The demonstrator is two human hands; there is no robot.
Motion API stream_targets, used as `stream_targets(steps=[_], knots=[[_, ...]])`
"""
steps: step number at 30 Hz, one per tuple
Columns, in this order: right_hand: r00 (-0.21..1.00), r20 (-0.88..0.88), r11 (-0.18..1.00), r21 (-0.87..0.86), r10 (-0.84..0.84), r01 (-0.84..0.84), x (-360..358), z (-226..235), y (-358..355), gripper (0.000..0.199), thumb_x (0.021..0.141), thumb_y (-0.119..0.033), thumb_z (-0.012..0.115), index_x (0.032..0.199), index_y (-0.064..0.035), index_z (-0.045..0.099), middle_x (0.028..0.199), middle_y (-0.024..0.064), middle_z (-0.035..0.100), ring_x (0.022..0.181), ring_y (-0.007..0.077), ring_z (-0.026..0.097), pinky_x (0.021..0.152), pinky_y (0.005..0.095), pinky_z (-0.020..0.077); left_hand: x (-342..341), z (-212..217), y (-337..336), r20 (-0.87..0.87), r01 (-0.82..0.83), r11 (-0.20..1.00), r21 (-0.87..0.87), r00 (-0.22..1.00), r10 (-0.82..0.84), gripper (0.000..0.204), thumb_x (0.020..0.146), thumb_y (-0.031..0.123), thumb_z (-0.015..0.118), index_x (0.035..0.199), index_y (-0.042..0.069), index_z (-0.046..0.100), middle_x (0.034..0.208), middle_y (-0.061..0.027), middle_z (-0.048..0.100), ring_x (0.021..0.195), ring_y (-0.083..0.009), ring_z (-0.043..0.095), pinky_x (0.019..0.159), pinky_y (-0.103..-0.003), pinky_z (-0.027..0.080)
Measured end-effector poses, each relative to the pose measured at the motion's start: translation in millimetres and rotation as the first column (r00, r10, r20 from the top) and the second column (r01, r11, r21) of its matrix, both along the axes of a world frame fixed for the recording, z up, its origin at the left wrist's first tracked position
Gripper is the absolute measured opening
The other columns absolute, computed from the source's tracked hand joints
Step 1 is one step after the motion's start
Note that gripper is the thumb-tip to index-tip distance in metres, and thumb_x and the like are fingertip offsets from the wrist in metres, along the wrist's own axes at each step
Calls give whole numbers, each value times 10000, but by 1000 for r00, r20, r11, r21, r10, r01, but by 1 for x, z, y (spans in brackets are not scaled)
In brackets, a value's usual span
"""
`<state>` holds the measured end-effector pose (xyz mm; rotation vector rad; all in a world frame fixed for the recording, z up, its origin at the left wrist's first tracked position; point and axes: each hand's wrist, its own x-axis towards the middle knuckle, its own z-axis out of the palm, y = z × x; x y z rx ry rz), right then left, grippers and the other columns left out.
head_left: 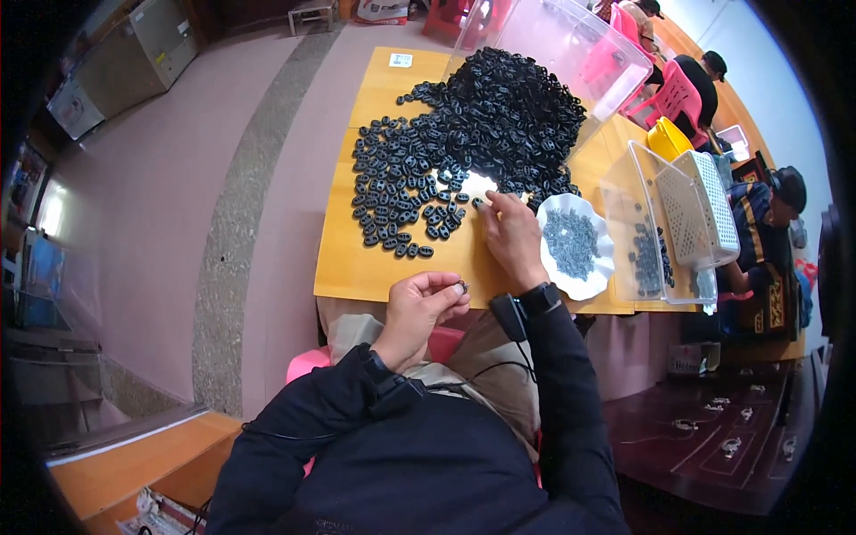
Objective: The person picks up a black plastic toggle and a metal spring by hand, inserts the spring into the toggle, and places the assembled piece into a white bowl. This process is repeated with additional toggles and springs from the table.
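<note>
My left hand (pixel 426 305) is just over the table's front edge, thumb and fingers pinched together. A tiny dark thing at its fingertips is too small to name. My right hand (pixel 514 234) reaches over the table toward the near side of the pile, its fingertips closed on a black oval piece (pixel 477 202). Many such pieces, each with two holes, lie as a loose spread (pixel 390 189) at the left and a tall heap (pixel 513 116) behind. Right of my right hand stands a white wavy-rimmed dish (pixel 603 267) holding small greyish, translucent parts (pixel 571 242).
A clear bin (pixel 615 67) lies behind the heap. To the right are another clear box (pixel 637 174) with black pieces, a white perforated basket (pixel 700 201) and a yellow container (pixel 669 138). Other people (pixel 767 214) sit at the right. A cable (pixel 499 364) hangs by my right wrist.
</note>
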<state>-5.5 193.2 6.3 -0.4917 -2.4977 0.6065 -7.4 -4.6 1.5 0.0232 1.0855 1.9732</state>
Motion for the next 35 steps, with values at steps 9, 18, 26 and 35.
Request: stream_targets(steps=[9, 18, 26, 35], knots=[[988, 150, 998, 68, -24, 14, 0, 2, -5, 168, 853, -189, 588, 932, -42, 607, 899, 146, 608, 850, 367, 595, 746, 455, 472, -3, 3, -1, 29, -11, 999, 30, 1000, 10, 152, 871, 24, 612, 1009, -35, 588, 878, -92, 646, 769, -151, 656, 720, -261, 567], [966, -156, 421, -877, 207, -232, 54, -3, -19, 243, 941, -106, 552, 1136, 35, 590, 785, 8, 611, 697, 83, 592, 611, 202, 466, -5, 7, -2, 29, -38, 999, 16, 999, 38, 139, 874, 23, 608, 1000, -30, 586, 879, -95, 644, 777, -152, 654, 726, -265, 565], [958, -244, 38, -967, 152, -252, 77, 0, -31, 253, 858, 3, 626, 1104, 40, 575, 919, 53, 597, 768, 125, 620, 772, 306, 570, -4, 6, 0, 48, -26, 1000, 16, 999, 25, 144, 880, 13, 596, 1014, -39, 576, 901, -112, 646, 792, -164, 658, 734, -264, 567], [935, -275, 96, -948, 223, -302, 79, -8, -28, 326, 831, 18, 656, 1145, 35, 572, 961, 34, 595, 871, 112, 608, 745, 291, 562, -5, 6, 0, 25, -24, 1000, -4, 999, 24, 184, 881, 10, 591, 1052, -53, 568, 929, -129, 651, 827, -183, 668, 740, -269, 571]])
